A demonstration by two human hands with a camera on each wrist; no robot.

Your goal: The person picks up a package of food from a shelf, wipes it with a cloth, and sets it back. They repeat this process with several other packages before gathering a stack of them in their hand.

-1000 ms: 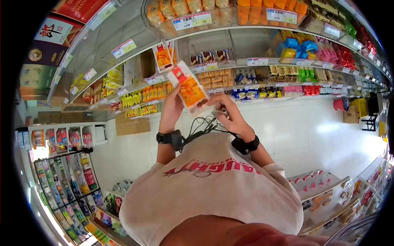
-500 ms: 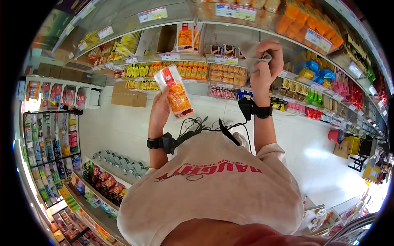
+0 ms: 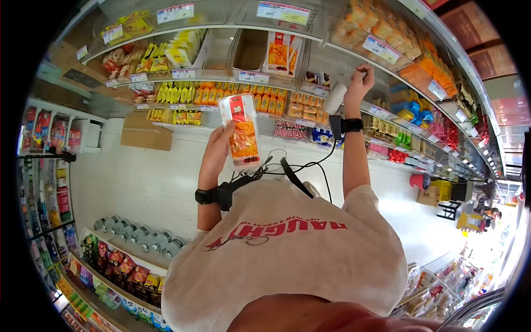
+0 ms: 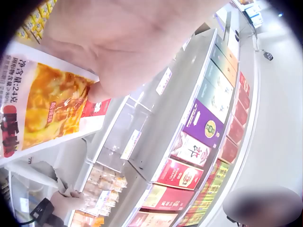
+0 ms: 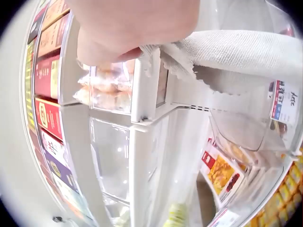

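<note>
My left hand [image 3: 217, 146] grips the lower left side of a flat packet [image 3: 243, 135], white and red with orange food showing, held upright in front of the shelves. In the left wrist view, that hand [image 4: 109, 42] has its thumb over the edge of the packet [image 4: 57, 109]. Raised at the middle shelf, my right hand [image 3: 359, 86] holds a whitish cloth [image 3: 334, 99]. The right wrist view shows the cloth [image 5: 246, 52] trailing from under the right hand [image 5: 137, 23]. Similar packets [image 3: 278, 52] stand in a clear shelf bin beside a brown box [image 3: 253, 50].
Shelves of wrapped snacks curve across the front, with price labels [image 3: 283, 12] along their edges. A cardboard box [image 3: 146, 131] sits on the floor at left. Dark cables [image 3: 310, 164] hang before the shirt. Boxed goods [image 4: 203, 123] fill a shelf in the left wrist view.
My right hand has moved away from the packet, up and right to the shelf, with the cloth. The packet stays in my left hand, now more upright. The head view has turned.
</note>
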